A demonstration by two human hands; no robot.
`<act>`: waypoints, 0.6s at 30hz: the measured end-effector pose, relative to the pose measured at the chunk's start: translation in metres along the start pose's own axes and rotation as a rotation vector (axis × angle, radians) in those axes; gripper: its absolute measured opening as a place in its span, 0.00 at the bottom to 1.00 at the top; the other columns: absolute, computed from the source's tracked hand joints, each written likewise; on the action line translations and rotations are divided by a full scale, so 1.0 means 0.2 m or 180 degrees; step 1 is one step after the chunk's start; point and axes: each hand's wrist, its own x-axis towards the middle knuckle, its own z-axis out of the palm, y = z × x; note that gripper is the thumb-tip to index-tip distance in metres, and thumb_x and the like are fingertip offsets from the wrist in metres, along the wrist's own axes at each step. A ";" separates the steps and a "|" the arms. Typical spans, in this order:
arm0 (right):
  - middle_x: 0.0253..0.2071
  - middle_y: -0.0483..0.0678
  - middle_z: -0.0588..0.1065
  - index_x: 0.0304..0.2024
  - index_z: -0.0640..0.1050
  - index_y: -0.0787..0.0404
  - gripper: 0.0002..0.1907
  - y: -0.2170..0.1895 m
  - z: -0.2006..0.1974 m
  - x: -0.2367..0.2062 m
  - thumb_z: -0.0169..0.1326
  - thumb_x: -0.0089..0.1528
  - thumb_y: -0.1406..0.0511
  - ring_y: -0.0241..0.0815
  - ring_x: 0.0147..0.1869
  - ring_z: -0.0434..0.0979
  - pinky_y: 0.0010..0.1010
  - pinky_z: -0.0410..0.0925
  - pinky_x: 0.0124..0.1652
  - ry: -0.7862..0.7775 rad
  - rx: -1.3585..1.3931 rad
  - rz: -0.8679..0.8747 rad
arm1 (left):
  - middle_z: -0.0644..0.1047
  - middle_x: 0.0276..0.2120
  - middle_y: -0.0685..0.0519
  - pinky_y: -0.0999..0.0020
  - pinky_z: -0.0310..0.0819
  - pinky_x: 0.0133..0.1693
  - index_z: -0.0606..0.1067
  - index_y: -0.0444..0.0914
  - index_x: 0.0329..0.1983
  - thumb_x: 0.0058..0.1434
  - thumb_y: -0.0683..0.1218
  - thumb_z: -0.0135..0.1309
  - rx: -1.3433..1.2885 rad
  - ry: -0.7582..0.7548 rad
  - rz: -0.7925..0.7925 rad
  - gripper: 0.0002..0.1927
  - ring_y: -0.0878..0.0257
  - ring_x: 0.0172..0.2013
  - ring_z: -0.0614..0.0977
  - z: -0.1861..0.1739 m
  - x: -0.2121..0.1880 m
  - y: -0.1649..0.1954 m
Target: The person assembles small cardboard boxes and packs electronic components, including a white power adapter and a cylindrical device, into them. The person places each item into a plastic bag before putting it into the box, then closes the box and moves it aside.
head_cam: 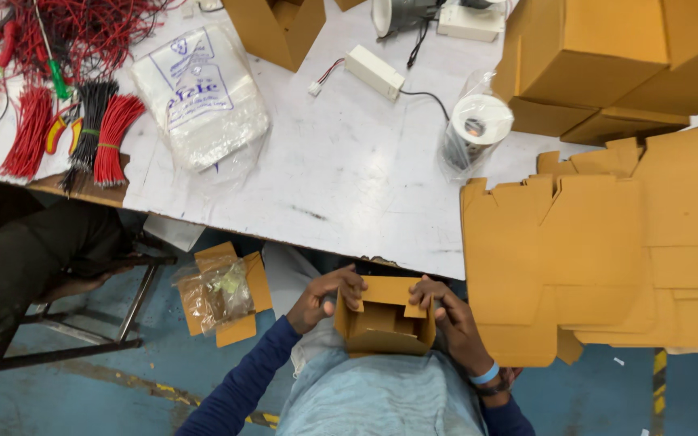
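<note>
A small brown cardboard box (383, 319), open at the top with its flaps up, sits in my lap below the table edge. My left hand (325, 297) grips its left side, fingers curled over a flap. My right hand (446, 316), with a blue band at the wrist, holds the right side, thumb on the right flap. I wear dark blue sleeves and a light blue shirt.
A stack of flat cardboard blanks (607, 258) lies on the white table (349, 178) at right, with folded boxes (599, 56) behind. A bagged round lamp (472, 129), white driver box (374, 71), plastic bag stack (199, 97) and wire bundles (82, 121) lie farther off. Another person (34, 258) sits at left.
</note>
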 end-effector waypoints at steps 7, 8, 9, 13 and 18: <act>0.39 0.46 0.75 0.48 0.75 0.62 0.23 -0.11 0.01 0.00 0.40 0.72 0.51 0.39 0.45 0.76 0.41 0.60 0.67 -0.0267 -0.0824 0.0615 | 0.80 0.41 0.55 0.56 0.70 0.59 0.77 0.38 0.39 0.66 0.76 0.41 -0.0036 -0.0307 -0.0254 0.37 0.55 0.53 0.81 0.02 -0.10 0.01; 0.40 0.46 0.75 0.47 0.75 0.61 0.21 -0.11 0.02 -0.01 0.42 0.71 0.52 0.39 0.45 0.77 0.39 0.66 0.59 -0.0308 -0.0957 0.0863 | 0.79 0.41 0.54 0.57 0.71 0.57 0.76 0.36 0.43 0.65 0.75 0.45 -0.0020 -0.0215 -0.0526 0.37 0.54 0.49 0.80 0.05 -0.11 0.01; 0.41 0.46 0.75 0.46 0.75 0.60 0.18 -0.12 0.06 -0.02 0.44 0.70 0.53 0.39 0.46 0.78 0.36 0.71 0.50 -0.0343 -0.1092 0.1114 | 0.78 0.42 0.53 0.58 0.71 0.54 0.74 0.35 0.46 0.64 0.74 0.48 -0.0008 -0.0134 -0.0796 0.37 0.54 0.46 0.80 0.09 -0.11 0.02; 0.44 0.50 0.75 0.43 0.78 0.62 0.24 -0.10 0.21 -0.10 0.62 0.58 0.50 0.44 0.48 0.77 0.34 0.70 0.47 0.0202 -0.1730 0.0442 | 0.75 0.45 0.49 0.59 0.75 0.55 0.71 0.35 0.45 0.61 0.63 0.62 0.0816 0.0410 -0.1038 0.28 0.52 0.50 0.78 0.30 -0.17 0.11; 0.59 0.58 0.72 0.40 0.85 0.63 0.10 -0.17 0.19 -0.21 0.57 0.61 0.65 0.64 0.67 0.68 0.45 0.63 0.65 0.0015 -0.1618 -0.0260 | 0.66 0.59 0.38 0.50 0.56 0.64 0.80 0.36 0.42 0.45 0.47 0.69 0.1265 0.0217 0.0027 0.21 0.42 0.66 0.62 0.28 -0.29 0.23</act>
